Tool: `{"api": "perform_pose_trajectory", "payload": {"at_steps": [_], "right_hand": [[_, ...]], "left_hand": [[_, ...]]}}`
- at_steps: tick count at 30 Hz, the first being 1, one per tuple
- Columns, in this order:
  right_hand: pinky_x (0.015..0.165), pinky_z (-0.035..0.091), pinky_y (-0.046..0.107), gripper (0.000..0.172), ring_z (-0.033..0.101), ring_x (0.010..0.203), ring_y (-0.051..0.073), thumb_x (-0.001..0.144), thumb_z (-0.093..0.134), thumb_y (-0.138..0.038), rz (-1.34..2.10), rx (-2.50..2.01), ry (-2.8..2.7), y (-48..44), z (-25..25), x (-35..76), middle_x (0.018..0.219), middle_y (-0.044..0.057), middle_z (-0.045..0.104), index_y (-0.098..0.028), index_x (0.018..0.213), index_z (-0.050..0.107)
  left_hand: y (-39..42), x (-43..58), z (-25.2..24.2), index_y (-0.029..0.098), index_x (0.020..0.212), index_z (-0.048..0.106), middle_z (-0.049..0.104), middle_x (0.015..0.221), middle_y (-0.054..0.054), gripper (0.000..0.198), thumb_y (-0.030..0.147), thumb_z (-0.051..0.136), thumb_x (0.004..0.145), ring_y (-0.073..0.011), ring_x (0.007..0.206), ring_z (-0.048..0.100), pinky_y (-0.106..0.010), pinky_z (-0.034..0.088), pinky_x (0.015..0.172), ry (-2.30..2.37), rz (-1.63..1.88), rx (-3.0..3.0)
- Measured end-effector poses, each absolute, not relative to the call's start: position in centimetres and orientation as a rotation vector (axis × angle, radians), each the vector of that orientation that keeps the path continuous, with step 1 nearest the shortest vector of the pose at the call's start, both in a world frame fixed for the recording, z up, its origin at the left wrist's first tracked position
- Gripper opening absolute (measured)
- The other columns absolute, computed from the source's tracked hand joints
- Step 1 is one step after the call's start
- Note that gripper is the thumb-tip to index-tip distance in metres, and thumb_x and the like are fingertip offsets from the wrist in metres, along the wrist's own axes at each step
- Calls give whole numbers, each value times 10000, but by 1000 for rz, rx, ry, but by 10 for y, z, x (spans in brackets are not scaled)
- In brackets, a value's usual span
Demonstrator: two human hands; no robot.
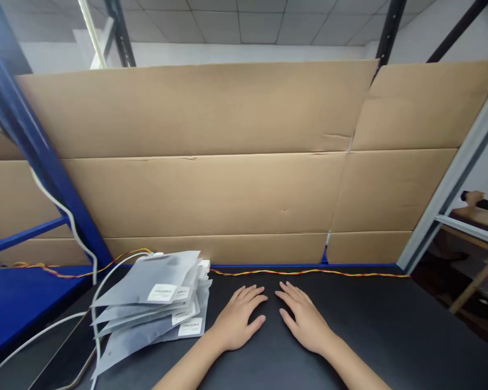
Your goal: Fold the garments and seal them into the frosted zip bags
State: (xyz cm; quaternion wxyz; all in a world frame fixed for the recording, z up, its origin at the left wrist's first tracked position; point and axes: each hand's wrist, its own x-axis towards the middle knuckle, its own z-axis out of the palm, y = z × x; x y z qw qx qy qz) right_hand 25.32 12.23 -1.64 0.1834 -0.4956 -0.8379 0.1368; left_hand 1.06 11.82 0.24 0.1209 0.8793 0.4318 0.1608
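Note:
My left hand [238, 319] lies flat on the black table mat [390, 325], fingers stretched out and slightly apart, holding nothing. My right hand [303, 319] rests flat beside it, palm down, fingers spread, also empty. The two hands are close together near the middle of the mat, fingertips pointing toward the back. Just left of my left hand sits a fanned stack of grey translucent bags [154, 298] with white labels; the hand does not touch it.
A tall brown cardboard wall [228, 179] closes off the back of the table. A twisted red-yellow wire [309, 272] runs along its foot. White cables [65, 319] loop at the left by a blue shelf frame [32, 146]. A grey post [451, 179] stands right.

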Motion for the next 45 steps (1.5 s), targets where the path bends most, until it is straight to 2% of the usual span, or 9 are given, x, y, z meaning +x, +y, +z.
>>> {"api": "perform_pose_trajectory", "payload": {"at_steps": [11,21,29,45], "right_hand": [[1210,227,455,461,286,1463,236,966,437,-374,460,-1380,-2333,120,-9,256,1562,46,375,-260,1406,517],[1205,234,457,468,294,1460,238,966,436,-387,457,-1383,-2333,120,-8,257,1559,52,378,-255,1407,516],[1207,236,444,512,307,1454,238,963,440,-401,456,-1389,-2329,121,-13,258,1548,79,393,-195,1430,491],[1204,238,464,506,309,1453,249,951,455,-388,495,-1379,-2299,120,-12,257,1544,68,398,-203,1420,505]], "left_hand": [[121,6,-1,346,1364,519,445,1518,-3,400,342,531,965,-269,1408,387,-540,306,1174,1247,508,2606],[120,6,1,333,1361,517,449,1516,-11,395,338,523,966,-269,1417,371,-539,268,1187,1229,490,2589],[117,7,2,334,1349,515,459,1508,1,392,322,529,957,-260,1423,359,-534,257,1190,1244,477,2568],[119,5,-1,332,1337,526,465,1504,-2,382,322,532,955,-265,1413,375,-532,270,1183,1225,504,2580]]}}
